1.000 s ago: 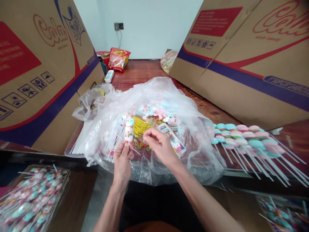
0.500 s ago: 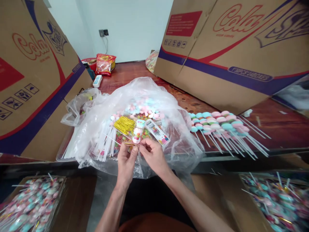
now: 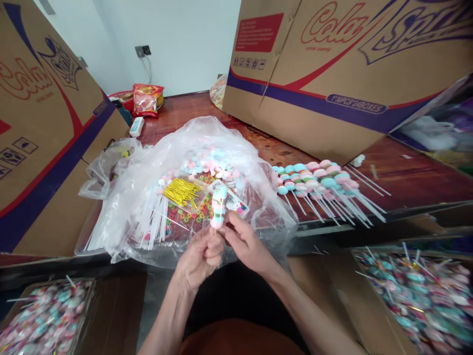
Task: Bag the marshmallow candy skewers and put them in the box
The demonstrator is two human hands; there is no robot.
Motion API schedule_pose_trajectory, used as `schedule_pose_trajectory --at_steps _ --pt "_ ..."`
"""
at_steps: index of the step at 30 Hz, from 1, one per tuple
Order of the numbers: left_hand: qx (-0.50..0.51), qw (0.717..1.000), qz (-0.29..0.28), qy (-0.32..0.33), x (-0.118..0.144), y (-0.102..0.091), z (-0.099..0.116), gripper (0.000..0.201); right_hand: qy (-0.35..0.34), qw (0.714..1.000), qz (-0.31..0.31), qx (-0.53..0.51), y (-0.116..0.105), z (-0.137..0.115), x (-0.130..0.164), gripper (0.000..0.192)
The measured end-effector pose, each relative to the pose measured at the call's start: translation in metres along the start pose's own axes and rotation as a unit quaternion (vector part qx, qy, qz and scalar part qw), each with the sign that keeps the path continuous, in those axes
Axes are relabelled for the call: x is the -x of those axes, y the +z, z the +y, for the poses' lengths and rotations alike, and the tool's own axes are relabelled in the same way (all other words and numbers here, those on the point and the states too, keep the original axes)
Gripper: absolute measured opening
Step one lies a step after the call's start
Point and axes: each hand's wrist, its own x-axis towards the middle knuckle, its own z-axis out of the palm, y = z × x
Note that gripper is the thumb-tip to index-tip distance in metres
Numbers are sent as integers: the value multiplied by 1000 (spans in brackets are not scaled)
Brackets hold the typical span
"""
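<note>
Two cardboard boxes flank hands, red script "Cola" readable. Left hand and right hand together, both pinching base of wrapped marshmallow pop, upright just above fingertips. Gold twist ties beyond left hand, on desk.

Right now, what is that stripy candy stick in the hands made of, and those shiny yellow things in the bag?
The candy stick looks like soft marshmallow: matte pastel pink, white and blue-green bands, seemingly inside a glossy clear wrapper. Both the left hand and right hand pinch below it. The yellow twist ties look like thin metallic foil-covered wire: they glint gold. The big bag is thin clear plastic, crinkled and see-through.
</note>
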Motion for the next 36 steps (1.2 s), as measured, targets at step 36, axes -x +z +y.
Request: schedule_pose_trajectory --at_steps 36 --pt "-129 991 -36 -20 -42 53 -48 48 39 948 281 143 -39 13 60 10"
